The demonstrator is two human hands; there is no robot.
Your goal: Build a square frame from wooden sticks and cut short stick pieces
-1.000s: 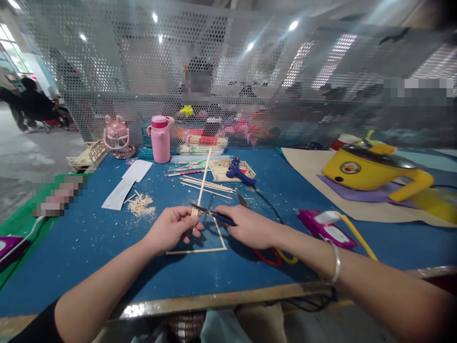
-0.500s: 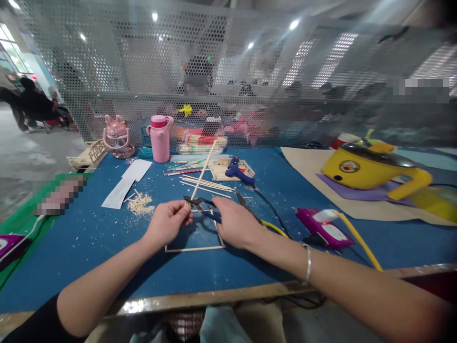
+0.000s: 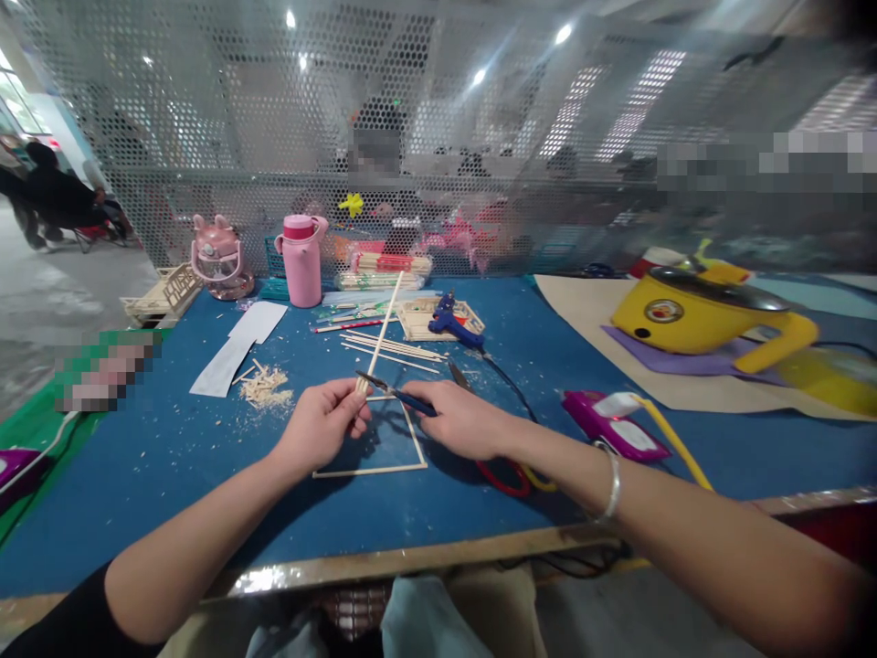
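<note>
My left hand (image 3: 327,419) pinches the lower end of a thin wooden stick (image 3: 387,320), which slants upward and away. Short stick ends show at my fingertips. In my right hand (image 3: 462,419) is a pair of pliers-like cutters (image 3: 415,402) with dark blue handles, its jaws at the stick just above my left fingers. Below my hands lies a frame of thin sticks (image 3: 370,472) on the blue table, partly covered by them. Scissors (image 3: 503,477) with red and yellow handles lie under my right forearm.
Several loose sticks (image 3: 394,349), a blue glue gun (image 3: 452,322) and a small stick-built piece (image 3: 415,320) lie beyond my hands. Wood scraps (image 3: 265,387) and white paper (image 3: 239,347) are on the left. A purple power socket (image 3: 617,428) and a yellow pot (image 3: 685,315) stand right.
My right hand has turned the cutters, so their jaws now lie across the stick. More of the scissors' handles shows. The view has shifted slightly.
</note>
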